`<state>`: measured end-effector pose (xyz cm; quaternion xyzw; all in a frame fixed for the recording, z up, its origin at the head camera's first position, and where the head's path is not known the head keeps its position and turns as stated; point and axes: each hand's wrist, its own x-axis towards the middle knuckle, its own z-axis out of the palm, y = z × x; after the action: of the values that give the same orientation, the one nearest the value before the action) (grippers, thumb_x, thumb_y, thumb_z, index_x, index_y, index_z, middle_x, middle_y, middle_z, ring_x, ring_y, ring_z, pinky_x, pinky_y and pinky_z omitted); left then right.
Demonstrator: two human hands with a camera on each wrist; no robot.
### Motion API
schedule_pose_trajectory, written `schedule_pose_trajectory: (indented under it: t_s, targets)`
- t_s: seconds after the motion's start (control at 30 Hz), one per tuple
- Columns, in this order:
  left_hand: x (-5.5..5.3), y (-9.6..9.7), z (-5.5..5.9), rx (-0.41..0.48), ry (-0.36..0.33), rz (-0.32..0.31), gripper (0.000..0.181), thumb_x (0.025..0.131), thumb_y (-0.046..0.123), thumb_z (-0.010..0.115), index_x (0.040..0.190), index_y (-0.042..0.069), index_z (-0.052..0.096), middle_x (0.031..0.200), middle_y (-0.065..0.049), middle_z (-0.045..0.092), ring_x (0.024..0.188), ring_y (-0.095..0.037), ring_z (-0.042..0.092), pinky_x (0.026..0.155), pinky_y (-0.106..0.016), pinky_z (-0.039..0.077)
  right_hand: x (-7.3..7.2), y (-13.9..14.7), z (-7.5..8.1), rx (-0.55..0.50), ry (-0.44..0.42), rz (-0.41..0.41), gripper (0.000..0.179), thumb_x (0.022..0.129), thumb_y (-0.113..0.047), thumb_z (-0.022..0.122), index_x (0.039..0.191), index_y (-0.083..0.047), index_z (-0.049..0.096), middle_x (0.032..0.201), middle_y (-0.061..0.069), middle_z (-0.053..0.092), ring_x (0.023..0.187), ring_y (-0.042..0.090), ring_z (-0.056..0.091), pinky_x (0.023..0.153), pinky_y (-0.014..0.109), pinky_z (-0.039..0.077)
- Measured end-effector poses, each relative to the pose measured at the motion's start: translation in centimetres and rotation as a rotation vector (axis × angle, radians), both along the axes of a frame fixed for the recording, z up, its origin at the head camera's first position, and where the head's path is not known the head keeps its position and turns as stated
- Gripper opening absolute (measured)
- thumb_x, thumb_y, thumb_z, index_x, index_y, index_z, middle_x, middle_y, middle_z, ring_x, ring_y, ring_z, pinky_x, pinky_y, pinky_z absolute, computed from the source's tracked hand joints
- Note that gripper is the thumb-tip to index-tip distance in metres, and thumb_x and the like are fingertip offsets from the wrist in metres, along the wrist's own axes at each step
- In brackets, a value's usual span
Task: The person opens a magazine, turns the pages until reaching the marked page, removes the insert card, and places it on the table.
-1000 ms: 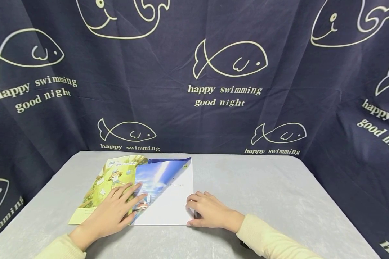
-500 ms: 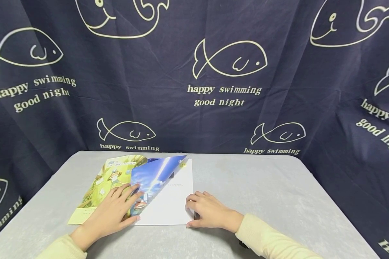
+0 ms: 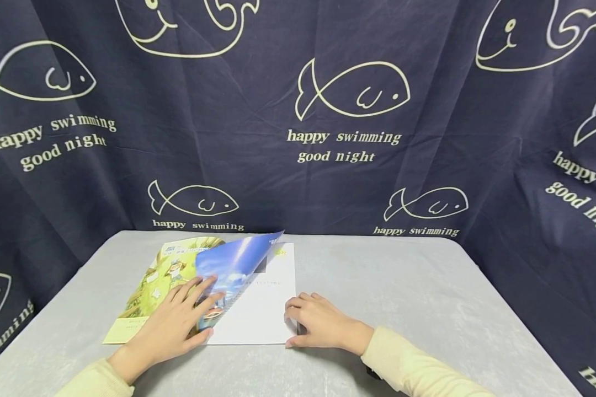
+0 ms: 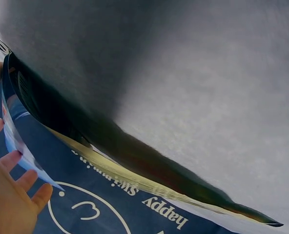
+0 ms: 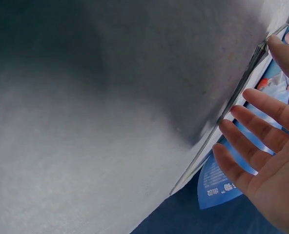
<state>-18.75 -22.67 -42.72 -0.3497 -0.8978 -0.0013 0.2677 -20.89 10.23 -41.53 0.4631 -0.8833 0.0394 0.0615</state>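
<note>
Green page [image 3: 146,300]: left part of our booklet [image 3: 233,292], open left of centre on the table [image 3: 402,286].
Left hand [image 3: 171,320]: fingers spread, gripping nothing; we judge it presses the leaf against springing back.
Blue leaf [image 3: 228,256]: curled diagonally, far corner raised above the white page [image 3: 265,309].
Right hand [image 3: 323,324]: fingers slightly bent, tips touching the page's outer edge, likely steadying it.
Tabletop: pale grey, mottled.
Backdrop [image 3: 347,193]: dark blue cloth, fish outlines, lettering.

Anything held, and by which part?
No clear hold: left hand rests on the blue page, right hand touches the white page at its right edge.
</note>
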Motion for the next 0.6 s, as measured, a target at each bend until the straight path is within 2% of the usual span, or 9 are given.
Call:
schedule_pose_trajectory:
  t_s: [0.37, 0.6]
  targets:
    - [0.08, 0.09, 0.09, -0.016, -0.026, -0.003, 0.055, 0.074, 0.038, 0.06, 0.127, 0.024, 0.054, 0.143, -0.009, 0.038, 0.128, -0.034, 0.034, 0.096, -0.051, 0.029, 0.06, 0.08, 0.34, -0.01, -0.027, -0.004, 0.041, 0.077, -0.055, 0.06, 0.098, -0.02, 0.062, 0.109, -0.007, 0.06, 0.097, 0.01, 0.053, 0.083, 0.035, 0.047]
    - [0.01, 0.16, 0.06, 0.009, -0.011, -0.042, 0.046, 0.072, 0.031, 0.061, 0.117, 0.021, 0.06, 0.14, -0.011, 0.041, 0.125, -0.036, 0.036, 0.095, -0.052, 0.028, -0.02, 0.2, 0.39, -0.017, -0.029, 0.003, 0.037, 0.077, -0.054, 0.061, 0.095, -0.021, 0.062, 0.107, -0.009, 0.061, 0.095, 0.008, 0.053, 0.082, 0.033, 0.046]
